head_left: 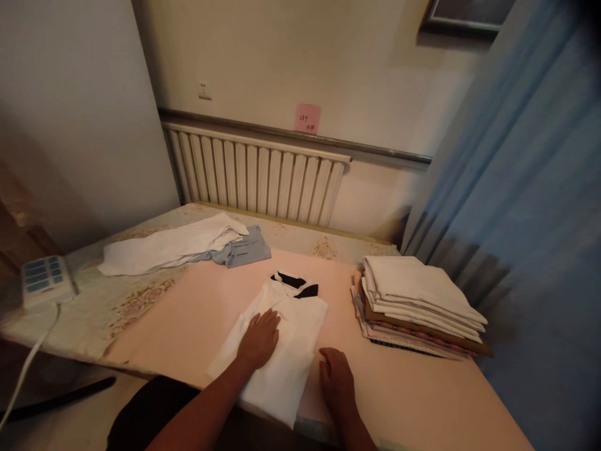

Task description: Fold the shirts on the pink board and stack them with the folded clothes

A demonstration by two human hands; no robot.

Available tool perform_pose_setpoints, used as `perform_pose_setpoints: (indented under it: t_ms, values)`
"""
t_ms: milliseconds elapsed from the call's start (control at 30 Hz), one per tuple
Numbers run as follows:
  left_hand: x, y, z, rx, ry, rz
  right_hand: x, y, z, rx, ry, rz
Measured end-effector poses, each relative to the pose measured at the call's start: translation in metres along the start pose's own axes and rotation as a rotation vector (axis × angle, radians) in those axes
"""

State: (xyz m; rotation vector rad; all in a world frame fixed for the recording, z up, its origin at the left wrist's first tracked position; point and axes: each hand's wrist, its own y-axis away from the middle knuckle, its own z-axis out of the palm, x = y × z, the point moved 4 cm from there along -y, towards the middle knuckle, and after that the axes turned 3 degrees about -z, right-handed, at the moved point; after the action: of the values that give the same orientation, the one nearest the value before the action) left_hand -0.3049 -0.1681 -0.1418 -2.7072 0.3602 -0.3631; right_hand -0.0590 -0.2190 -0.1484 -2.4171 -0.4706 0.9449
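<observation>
A white shirt (291, 351) lies folded into a long narrow shape in front of me. Its collar, with a black inner band, points away toward the wall. My left hand (259, 339) rests flat on the upper middle of the shirt, fingers stretched out. Just off the shirt's right edge is my right hand (337, 379), its fingers loosely curved with nothing visible in them. Both lie over a pink cloth (225, 294) spread on the table.
A stack of folded fabrics (422, 300) stands at the right, beside a blue curtain (526, 219). Rumpled white clothing (169, 244) and a blue-grey garment (251, 247) lie back left. A power strip (47, 280) with a white cord sits far left. Behind is a radiator (263, 175).
</observation>
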Motion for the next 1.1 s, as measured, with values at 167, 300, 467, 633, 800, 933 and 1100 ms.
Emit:
perform_pose_setpoints:
  t_ms: [167, 300, 467, 633, 800, 933, 1100]
  values:
    - [0.002, -0.001, -0.002, -0.007, 0.018, -0.004, -0.025, 0.013, -0.014, -0.123, -0.027, -0.036]
    - [0.003, -0.002, -0.002, -0.025, 0.021, -0.013, -0.046, 0.031, -0.021, -0.24, 0.034, -0.175]
    - [0.004, -0.002, -0.004, -0.034, 0.02, -0.017, -0.051, 0.06, -0.01, -0.23, 0.137, -0.356]
    - [0.004, -0.002, -0.002, -0.044, 0.024, -0.022, -0.058, 0.065, 0.01, -0.251, 0.209, -0.425]
    - [0.002, -0.001, 0.0, -0.036, 0.021, -0.025, -0.067, 0.057, 0.016, -0.286, 0.219, -0.486]
    - [0.004, -0.001, -0.003, -0.021, 0.027, -0.021, -0.065, 0.054, 0.021, -0.279, 0.21, -0.544]
    - [0.007, -0.001, -0.009, -0.006, 0.012, -0.031, -0.063, 0.039, 0.023, -0.201, 0.18, -0.66]
